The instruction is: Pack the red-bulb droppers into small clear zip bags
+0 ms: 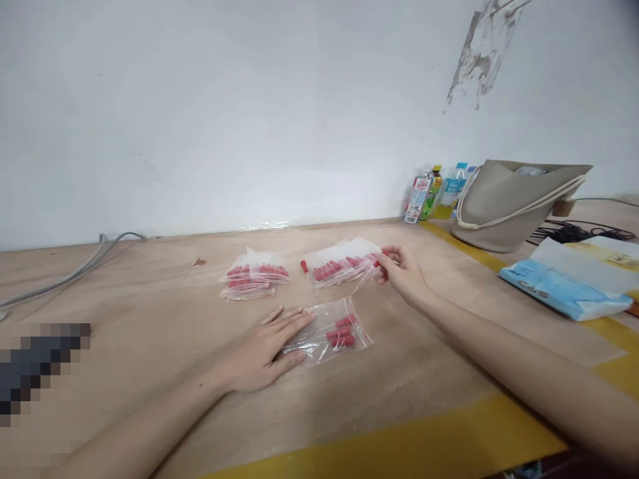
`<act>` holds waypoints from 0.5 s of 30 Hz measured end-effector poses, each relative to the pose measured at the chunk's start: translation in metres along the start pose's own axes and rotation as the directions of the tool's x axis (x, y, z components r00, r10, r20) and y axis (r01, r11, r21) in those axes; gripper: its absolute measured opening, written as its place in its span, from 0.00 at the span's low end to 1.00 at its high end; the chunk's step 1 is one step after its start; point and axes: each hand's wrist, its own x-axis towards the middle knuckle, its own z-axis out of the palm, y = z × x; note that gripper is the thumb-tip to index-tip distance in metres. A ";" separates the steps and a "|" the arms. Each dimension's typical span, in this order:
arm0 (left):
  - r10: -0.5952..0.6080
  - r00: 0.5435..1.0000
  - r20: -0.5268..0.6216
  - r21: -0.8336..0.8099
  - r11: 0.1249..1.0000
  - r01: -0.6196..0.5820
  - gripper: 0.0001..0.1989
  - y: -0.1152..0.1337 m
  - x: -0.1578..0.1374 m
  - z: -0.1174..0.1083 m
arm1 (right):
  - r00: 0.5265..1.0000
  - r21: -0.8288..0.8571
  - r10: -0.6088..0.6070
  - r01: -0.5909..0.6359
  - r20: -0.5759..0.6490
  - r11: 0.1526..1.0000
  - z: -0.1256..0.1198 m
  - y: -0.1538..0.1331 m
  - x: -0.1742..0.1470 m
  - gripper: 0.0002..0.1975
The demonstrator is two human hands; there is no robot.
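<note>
Left hand (262, 349) lies flat on the clear bag (323, 331), likely steadying it; right hand (403, 271) pinches a red-tipped piece (378, 260).

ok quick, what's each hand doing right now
Left hand: open, flat on the clear bag.
Right hand: fingers closed, holding a red-ended piece.

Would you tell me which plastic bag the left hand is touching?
The plastic bag nearest the camera: the left hand rests on it; other plastic bags lie piled nearer the wall.
</note>
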 end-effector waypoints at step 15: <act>0.017 1.000 0.008 0.001 1.000 -0.017 0.28 -0.001 0.001 -0.001 | 0.908 -0.106 0.204 -0.177 0.367 0.978 -0.002 0.009 -0.048 0.17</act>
